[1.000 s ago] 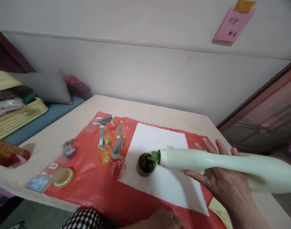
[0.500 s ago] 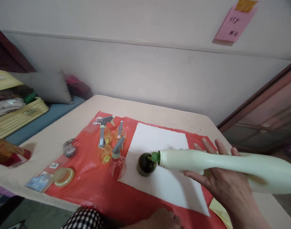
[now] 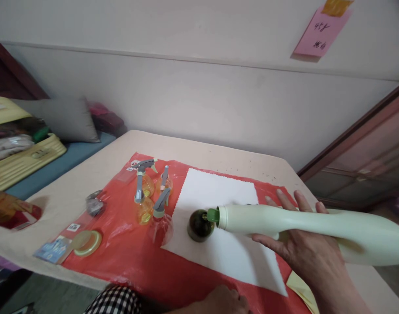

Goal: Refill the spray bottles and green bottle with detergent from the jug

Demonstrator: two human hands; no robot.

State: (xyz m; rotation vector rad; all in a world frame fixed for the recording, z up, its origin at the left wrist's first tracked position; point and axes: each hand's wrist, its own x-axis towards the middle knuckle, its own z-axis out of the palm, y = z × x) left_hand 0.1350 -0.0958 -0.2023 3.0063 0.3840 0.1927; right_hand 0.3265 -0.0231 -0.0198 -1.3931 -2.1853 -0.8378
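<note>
One left hand, half cut off

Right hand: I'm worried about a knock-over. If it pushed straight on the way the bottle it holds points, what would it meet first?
The right hand aims the pale green bottle leftward; its green spout would first meet the dark green bottle, seemingly already at its mouth, though depth is unclear.

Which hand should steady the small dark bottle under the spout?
Left. The right hand holds the big pale bottle tipped over the dark bottle; the left hand looks free, low at the near table edge.
</note>
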